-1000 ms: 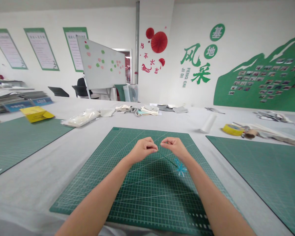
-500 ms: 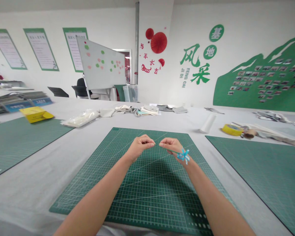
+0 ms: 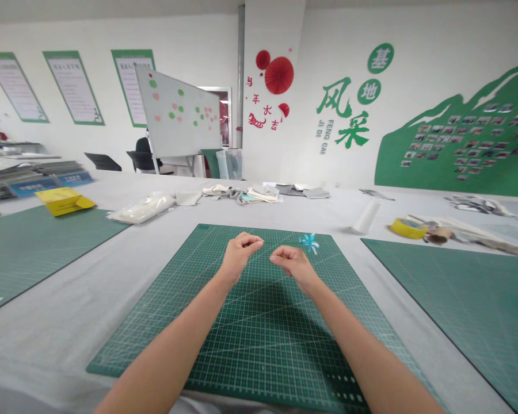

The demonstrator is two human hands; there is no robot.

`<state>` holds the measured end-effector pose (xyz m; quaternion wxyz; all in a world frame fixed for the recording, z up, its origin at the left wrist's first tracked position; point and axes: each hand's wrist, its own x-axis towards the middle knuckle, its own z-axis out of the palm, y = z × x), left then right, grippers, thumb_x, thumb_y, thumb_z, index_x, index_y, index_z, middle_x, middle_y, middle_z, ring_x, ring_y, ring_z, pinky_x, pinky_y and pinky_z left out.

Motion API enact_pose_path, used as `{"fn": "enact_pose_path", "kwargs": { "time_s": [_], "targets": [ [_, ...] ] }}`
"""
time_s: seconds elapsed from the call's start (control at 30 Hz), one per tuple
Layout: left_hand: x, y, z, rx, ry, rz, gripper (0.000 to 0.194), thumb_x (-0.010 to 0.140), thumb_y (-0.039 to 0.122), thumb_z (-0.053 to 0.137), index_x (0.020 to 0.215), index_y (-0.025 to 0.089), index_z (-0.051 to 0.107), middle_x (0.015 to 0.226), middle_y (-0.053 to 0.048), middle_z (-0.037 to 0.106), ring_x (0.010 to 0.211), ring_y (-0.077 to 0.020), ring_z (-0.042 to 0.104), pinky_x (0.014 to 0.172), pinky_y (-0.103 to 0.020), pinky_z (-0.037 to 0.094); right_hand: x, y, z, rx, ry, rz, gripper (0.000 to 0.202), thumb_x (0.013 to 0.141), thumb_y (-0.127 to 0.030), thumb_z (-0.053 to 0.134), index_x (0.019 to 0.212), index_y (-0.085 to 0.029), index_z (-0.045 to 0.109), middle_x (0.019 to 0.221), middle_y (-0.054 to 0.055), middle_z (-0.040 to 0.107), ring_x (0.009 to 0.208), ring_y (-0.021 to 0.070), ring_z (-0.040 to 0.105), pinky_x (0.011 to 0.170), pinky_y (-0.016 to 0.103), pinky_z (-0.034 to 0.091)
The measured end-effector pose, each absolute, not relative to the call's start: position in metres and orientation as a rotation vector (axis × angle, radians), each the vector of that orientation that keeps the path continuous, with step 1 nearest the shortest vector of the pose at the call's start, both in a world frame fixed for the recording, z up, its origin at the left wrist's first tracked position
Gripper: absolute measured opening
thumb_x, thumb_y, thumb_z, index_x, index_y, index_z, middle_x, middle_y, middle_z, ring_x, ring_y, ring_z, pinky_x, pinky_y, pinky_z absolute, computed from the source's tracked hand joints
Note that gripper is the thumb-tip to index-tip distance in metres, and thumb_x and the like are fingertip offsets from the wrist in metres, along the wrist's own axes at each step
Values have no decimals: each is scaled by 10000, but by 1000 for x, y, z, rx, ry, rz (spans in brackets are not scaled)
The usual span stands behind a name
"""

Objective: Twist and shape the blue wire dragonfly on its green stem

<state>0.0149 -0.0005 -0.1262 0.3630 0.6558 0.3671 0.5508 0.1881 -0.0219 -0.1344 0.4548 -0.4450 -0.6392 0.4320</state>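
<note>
A blue and white striped flower (image 3: 309, 243) sits at the far right of a thin green stem that is hard to see against the mat. My left hand (image 3: 240, 253) pinches the stem's other end between thumb and forefinger, holding it roughly level. Just below and in front of the stem is my right hand (image 3: 294, 263), its thumb and forefinger pressed together and apart from the flower. Whether those fingertips hold anything is too small to tell. Both hands are above the green gridded cutting mat (image 3: 259, 333).
Two more cutting mats lie at left (image 3: 47, 247) and right (image 3: 466, 305). A yellow box (image 3: 64, 201), plastic-wrapped packet (image 3: 144, 208), fabric scraps (image 3: 259, 194), white roll (image 3: 366, 217) and yellow tape roll (image 3: 408, 228) rest on the grey tablecloth.
The flower has gone from beside my right wrist to beyond my right hand. Its stem now runs to my left hand. My right hand has let go of it and dropped slightly nearer.
</note>
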Motion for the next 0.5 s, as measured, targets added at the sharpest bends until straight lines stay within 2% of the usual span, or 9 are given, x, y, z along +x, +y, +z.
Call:
{"fn": "enact_pose_path", "kwargs": {
  "time_s": [0.13, 0.5],
  "targets": [
    [14, 3, -130, 1796, 1069, 1473, 156, 749, 305, 593, 761, 175, 680, 766, -14, 601, 734, -134, 541, 694, -262, 413, 184, -25, -134, -1081, -1682, 880, 177, 723, -334, 603, 679, -162, 608, 502, -57, 387, 458, 71, 293, 443, 203, 241],
    [17, -4, -129, 2158, 1300, 1396, 140, 785, 211, 540, 736, 191, 669, 709, 7, 539, 665, -110, 511, 639, -241, 385, 177, -38, -127, -1168, -1867, 396, 178, 806, -293, 512, 732, -199, 642, 516, -30, 482, 486, 107, 389, 499, 229, 285]
  ]
}}
